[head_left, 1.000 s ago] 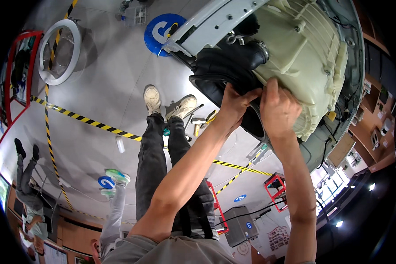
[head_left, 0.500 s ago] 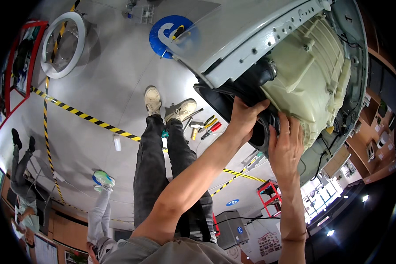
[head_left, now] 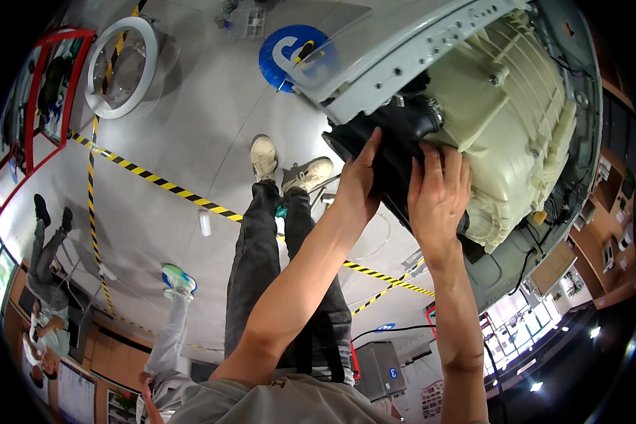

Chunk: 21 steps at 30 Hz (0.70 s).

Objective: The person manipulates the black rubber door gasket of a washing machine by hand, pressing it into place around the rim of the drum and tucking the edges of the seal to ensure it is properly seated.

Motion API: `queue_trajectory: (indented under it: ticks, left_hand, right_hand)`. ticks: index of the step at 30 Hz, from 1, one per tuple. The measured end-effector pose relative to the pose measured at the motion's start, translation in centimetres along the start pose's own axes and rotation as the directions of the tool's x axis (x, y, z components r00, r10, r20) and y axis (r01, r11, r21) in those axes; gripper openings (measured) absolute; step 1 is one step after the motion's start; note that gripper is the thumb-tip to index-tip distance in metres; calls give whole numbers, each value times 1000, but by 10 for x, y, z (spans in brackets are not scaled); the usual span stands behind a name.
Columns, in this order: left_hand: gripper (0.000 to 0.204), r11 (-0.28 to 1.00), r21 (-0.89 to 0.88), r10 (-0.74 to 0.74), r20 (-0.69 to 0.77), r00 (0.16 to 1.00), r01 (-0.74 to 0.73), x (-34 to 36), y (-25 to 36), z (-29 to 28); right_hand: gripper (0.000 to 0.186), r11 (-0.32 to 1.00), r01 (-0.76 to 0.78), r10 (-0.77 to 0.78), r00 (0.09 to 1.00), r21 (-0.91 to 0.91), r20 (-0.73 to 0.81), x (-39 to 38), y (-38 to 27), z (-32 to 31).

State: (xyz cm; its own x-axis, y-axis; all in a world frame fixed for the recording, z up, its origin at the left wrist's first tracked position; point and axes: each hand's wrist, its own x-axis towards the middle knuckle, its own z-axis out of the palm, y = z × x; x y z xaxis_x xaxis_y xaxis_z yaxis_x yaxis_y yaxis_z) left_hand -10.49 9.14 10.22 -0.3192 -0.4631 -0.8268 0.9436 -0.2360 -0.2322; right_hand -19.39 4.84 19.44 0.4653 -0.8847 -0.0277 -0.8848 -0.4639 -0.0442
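A black rubber door gasket (head_left: 392,145) hangs at the front of a pale cream plastic washing machine tub (head_left: 505,131). My left hand (head_left: 360,180) grips the gasket's near-left edge, its thumb on the outer face and its other fingers hidden behind the rubber. Close by, my right hand (head_left: 442,187) is closed on the gasket where it meets the tub, fingers bent and thumb against the rubber. The tub sits inside a grey metal cabinet (head_left: 381,81), whose perforated edge runs above my hands. A small metal clamp (head_left: 434,109) shows by the gasket's upper end.
A round door ring (head_left: 150,67) lies on the floor at the far left, near a red-framed rack (head_left: 32,127). Yellow-black tape (head_left: 169,187) crosses the floor. A screwdriver (head_left: 304,53) rests by a blue floor disc (head_left: 270,60). Another person's leg (head_left: 169,325) is at lower left.
The gasket is drawn across, so its dark opening no longer faces me. Both hands have shifted slightly left and up. The pliers on the floor are now hidden.
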Motion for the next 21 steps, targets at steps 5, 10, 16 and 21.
queue_trajectory:
  ticks: [5,10,16,21]
  left_hand:
    - [41,1000,-27,15,21,1000,-14,-1,1,5]
    - [35,983,-166,-53,134,990,75,0,1,0]
    - [36,967,-221,-79,211,974,126,-3,2,-1]
    - [42,980,7,198,-76,977,-198,-13,-4,-4]
  right_hand:
    - [31,998,45,-48,997,-40,-53,-10,3,17]
    - [39,992,82,-83,997,-95,-2,-16,3,15]
    - [44,987,78,-81,997,-140,-18,-19,-1,17]
    - [33,989,63,-53,996,-135,70,-15,-1,17]
